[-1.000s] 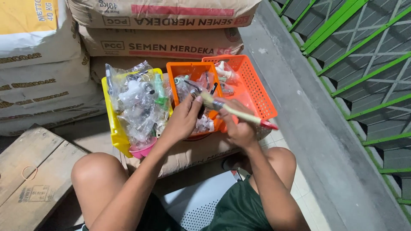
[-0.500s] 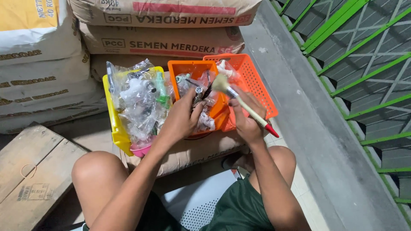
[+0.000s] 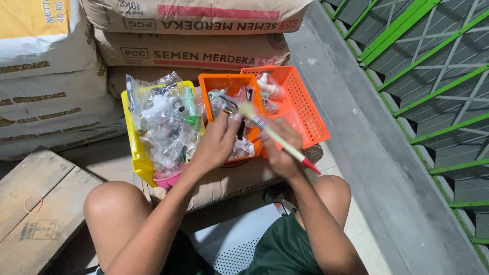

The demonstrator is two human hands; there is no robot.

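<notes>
Fingers of the right hand [image 3: 279, 147] pinch a paintbrush [image 3: 275, 136], its bristles over the small orange bin [image 3: 230, 84]. The left hand [image 3: 216, 142] reaches into that bin's plastic-wrapped fittings [image 3: 239, 147], fingers seemingly curled on one. Beside stand a yellow bin [image 3: 133, 147] and orange basket [image 3: 303, 109]; beyond, cement sacks [image 3: 198, 51].

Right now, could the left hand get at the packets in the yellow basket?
Probably yes: the left hand holds nothing large and rests beside the open-topped yellow basket, with the packets lying uncovered.
</notes>
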